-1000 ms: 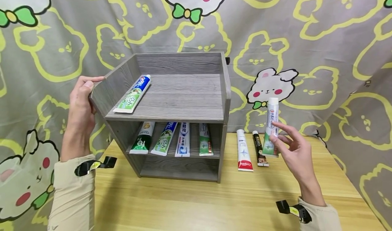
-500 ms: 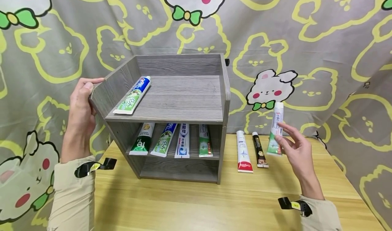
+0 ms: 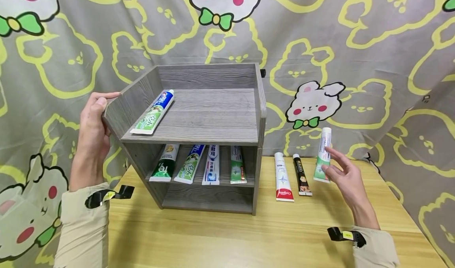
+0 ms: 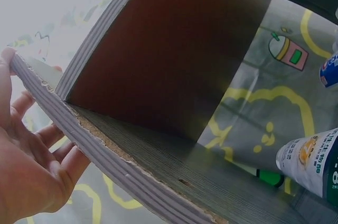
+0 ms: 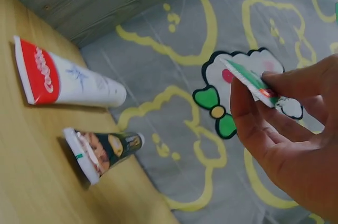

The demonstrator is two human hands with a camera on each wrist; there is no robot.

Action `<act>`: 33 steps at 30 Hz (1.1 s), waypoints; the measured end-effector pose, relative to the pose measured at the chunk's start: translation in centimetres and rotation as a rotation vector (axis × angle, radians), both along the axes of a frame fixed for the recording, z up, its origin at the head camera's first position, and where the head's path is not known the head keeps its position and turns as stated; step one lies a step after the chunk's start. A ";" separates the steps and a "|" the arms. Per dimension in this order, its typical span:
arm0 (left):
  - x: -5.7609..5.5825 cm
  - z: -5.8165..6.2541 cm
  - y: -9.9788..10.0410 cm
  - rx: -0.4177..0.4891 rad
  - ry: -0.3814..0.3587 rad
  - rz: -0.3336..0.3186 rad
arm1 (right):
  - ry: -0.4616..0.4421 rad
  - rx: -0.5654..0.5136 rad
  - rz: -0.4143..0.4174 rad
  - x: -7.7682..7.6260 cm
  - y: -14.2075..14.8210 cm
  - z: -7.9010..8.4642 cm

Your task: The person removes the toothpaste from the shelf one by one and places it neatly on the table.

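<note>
On pinched tube (image 3: 322, 157), perhaps illegible print (image 3: 323, 143)

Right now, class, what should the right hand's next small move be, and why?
Probably lower the held tube onto the table: the right hand pinches it in the air beside the black tube, which lies there with the Colgate.

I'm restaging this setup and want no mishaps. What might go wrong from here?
The white-and-green tube is only pinched in the right hand, so it might slip and drop.
The black tube lies beside the Colgate tube; a low sweep toward the shelf unit could knock both.
The left hand grips the unit's side panel; a tug might jolt the tubes along the middle shelf's front edge.
</note>
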State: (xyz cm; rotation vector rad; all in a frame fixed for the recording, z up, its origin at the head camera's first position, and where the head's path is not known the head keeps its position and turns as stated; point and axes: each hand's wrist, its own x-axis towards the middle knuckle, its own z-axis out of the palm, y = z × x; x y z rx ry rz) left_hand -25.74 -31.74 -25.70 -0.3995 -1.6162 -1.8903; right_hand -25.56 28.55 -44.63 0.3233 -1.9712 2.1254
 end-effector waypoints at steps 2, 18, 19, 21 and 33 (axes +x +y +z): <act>0.0 0.0 0.0 -0.004 -0.003 0.000 | -0.034 0.035 -0.020 -0.1 0.3 -0.5; 0.1 -0.1 0.0 -0.012 0.006 -0.002 | -0.167 0.272 -0.231 -1.4 2.0 -4.3; 0.0 0.0 0.0 -0.014 0.007 -0.001 | -0.181 0.277 -0.236 -1.4 2.1 -4.5; 0.0 0.0 0.0 -0.014 0.008 -0.003 | -0.212 0.275 -0.235 -1.5 2.2 -4.7; 0.2 -0.1 -0.1 -0.028 0.011 0.000 | -0.296 0.473 -0.289 -1.9 2.7 -6.9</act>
